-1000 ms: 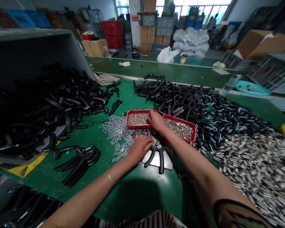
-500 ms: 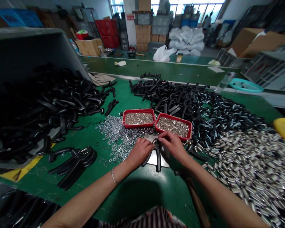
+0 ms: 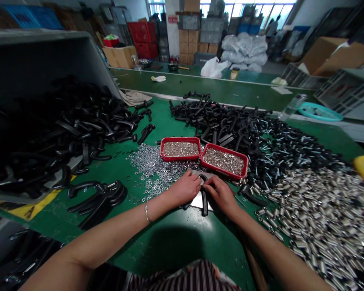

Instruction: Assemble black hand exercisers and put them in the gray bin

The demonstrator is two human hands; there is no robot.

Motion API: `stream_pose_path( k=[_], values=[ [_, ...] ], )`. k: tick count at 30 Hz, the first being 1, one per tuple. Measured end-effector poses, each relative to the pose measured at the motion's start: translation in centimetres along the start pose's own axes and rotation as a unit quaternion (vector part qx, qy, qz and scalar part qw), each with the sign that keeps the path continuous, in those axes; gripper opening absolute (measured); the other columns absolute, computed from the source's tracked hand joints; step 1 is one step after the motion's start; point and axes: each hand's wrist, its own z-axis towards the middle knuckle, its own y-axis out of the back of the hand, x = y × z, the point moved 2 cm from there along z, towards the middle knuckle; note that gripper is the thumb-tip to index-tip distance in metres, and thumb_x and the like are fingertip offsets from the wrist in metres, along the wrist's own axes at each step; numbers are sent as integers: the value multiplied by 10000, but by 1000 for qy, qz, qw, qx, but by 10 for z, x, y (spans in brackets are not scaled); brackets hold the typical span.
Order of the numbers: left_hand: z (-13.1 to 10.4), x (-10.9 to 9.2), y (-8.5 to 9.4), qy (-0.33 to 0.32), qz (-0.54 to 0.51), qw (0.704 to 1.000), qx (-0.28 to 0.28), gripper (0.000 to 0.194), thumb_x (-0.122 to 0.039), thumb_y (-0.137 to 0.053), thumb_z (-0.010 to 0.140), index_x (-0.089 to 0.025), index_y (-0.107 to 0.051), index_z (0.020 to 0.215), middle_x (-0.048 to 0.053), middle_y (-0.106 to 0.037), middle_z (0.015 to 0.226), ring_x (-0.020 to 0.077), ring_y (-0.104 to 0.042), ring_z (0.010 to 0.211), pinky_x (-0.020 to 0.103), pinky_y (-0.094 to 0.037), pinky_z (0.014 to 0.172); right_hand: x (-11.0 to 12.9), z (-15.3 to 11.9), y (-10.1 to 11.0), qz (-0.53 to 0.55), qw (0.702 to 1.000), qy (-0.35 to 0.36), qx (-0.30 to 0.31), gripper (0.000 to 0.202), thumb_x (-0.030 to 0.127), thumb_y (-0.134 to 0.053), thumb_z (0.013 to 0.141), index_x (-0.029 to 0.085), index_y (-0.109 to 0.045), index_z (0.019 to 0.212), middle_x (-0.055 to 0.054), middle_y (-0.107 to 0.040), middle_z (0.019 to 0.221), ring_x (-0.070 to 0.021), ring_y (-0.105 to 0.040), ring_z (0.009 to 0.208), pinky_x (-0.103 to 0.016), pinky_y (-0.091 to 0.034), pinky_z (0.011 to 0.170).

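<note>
A curved black plastic handle (image 3: 204,202) lies on a flat metal plate (image 3: 197,201), its upper end between my two hands. My left hand (image 3: 186,188) is closed at that end, with fingertips around the handle's head. From the other side my right hand (image 3: 221,195) reaches in, thumb and forefinger pinched close against the handle. Anything small between those fingertips is too small to tell. Another dark part shows partly below my left hand. Just beyond are two red trays, the left tray (image 3: 180,159) with tiny metal pieces and the right tray (image 3: 245,166) with small pins.
Metal nuts and washers (image 3: 153,165) are strewn left of the plate. Silver cylinders (image 3: 315,210) are heaped right, black parts with screws (image 3: 291,141) behind them. A grey bin (image 3: 94,52) spills black handles at left; stacked handles (image 3: 109,194) lie nearer. A wooden-handled tool (image 3: 255,262) lies near me.
My left hand has shifted slightly up and right over the handle's head. My right fingers have drawn down and pinched closer. The whole view has turned a little.
</note>
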Motion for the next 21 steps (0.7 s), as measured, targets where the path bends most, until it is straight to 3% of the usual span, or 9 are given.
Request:
stream_pose_path(
  k=[5, 9, 13, 18, 21],
  values=[
    [-16, 9, -8, 103, -126, 986, -39, 258, -285, -479, 1001, -162, -697, 940, 72, -650, 945, 227, -536, 932, 384, -390, 831, -2, 1, -14, -120, 986, 120, 2, 163, 301, -519, 988, 188, -599, 903, -89, -624, 909, -244, -575, 905, -386, -485, 837],
    [-23, 9, -12, 174, -247, 951, -66, 231, -285, -507, 989, -209, -709, 1070, 65, -658, 1045, 221, -546, 1004, 387, -416, 914, -4, 3, -19, -187, 971, 149, -6, 209, 327, -488, 1003, 174, -604, 918, -107, -626, 920, -252, -568, 910, -397, -503, 825],
    [-26, 12, -12, 209, -290, 931, -77, 226, -250, -562, 952, -203, -692, 1132, 79, -658, 1107, 238, -560, 1066, 420, -426, 980, -4, 4, -21, -264, 950, 166, -5, 243, 328, -473, 1008, 160, -622, 914, -121, -637, 918, -258, -564, 894, -388, -506, 788],
    [-30, 45, 1, 240, -276, 918, -151, 215, -239, -542, 957, -189, -684, 1110, 79, -669, 1114, 229, -585, 1076, 421, -435, 989, -1, 3, -26, -317, 929, 192, 22, 265, 272, -431, 1025, 160, -648, 923, -125, -658, 948, -253, -559, 890, -381, -503, 768],
    [-26, 77, 8, 248, -249, 923, -153, 210, -254, -519, 968, -186, -707, 1032, 70, -691, 1059, 218, -606, 1029, 407, -439, 975, 2, -2, -16, -284, 937, 197, 38, 226, 237, -434, 1023, 179, -651, 1037, -111, -664, 1039, -242, -575, 937, -376, -510, 804]
  ],
)
